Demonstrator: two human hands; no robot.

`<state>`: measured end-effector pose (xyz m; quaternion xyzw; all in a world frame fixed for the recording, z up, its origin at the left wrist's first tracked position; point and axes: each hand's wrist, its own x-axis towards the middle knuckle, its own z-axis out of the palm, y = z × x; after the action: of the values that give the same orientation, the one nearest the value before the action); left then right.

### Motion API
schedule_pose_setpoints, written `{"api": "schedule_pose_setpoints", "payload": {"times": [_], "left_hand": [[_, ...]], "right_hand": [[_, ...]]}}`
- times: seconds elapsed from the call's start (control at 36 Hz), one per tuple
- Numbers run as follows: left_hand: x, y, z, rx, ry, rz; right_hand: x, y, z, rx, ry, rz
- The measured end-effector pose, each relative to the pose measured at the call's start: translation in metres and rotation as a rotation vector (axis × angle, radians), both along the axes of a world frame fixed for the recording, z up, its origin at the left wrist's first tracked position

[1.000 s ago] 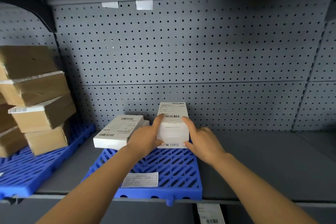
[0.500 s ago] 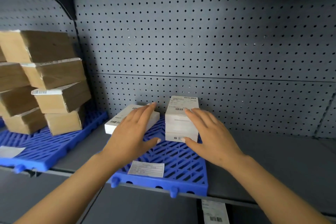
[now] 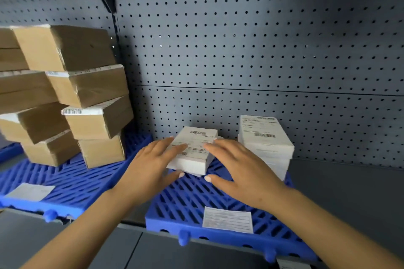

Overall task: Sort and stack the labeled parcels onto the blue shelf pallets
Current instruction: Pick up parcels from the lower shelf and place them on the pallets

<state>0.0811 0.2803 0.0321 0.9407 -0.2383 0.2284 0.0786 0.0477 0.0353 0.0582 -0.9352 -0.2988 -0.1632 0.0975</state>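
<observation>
A flat white labelled parcel (image 3: 194, 150) lies at the back left of the middle blue pallet (image 3: 196, 207). My left hand (image 3: 150, 166) has straight fingers lying on the parcel's left top edge, thumb near its front corner. My right hand (image 3: 240, 170) reaches over with straight fingers touching its right side. A stack of white labelled parcels (image 3: 265, 144) stands to the right against the pegboard. Brown cardboard parcels (image 3: 87, 94) are stacked on the left blue pallet (image 3: 65, 183).
The grey pegboard back wall (image 3: 262, 50) closes the shelf behind. Paper labels lie on the pallet fronts: middle pallet label (image 3: 228, 219), left pallet label (image 3: 29, 191). Bare grey shelf (image 3: 349, 192) extends to the right of the middle pallet.
Both hands let go of the upright white stack and moved left onto the flat white parcel. The view has shifted closer and to the right.
</observation>
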Motion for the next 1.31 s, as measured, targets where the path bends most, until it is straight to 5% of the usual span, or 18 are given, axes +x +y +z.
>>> {"api": "schedule_pose_setpoints", "payload": {"times": [0.78,1.31], "left_hand": [[0.067,0.017,-0.013,-0.02,0.189,-0.27],[0.08,0.008,-0.006,0.024,0.217,-0.321]], "right_hand": [[0.042,0.041,-0.021,0.045,0.259,-0.329],[0.04,0.042,-0.019,-0.082,0.186,-0.427]]}}
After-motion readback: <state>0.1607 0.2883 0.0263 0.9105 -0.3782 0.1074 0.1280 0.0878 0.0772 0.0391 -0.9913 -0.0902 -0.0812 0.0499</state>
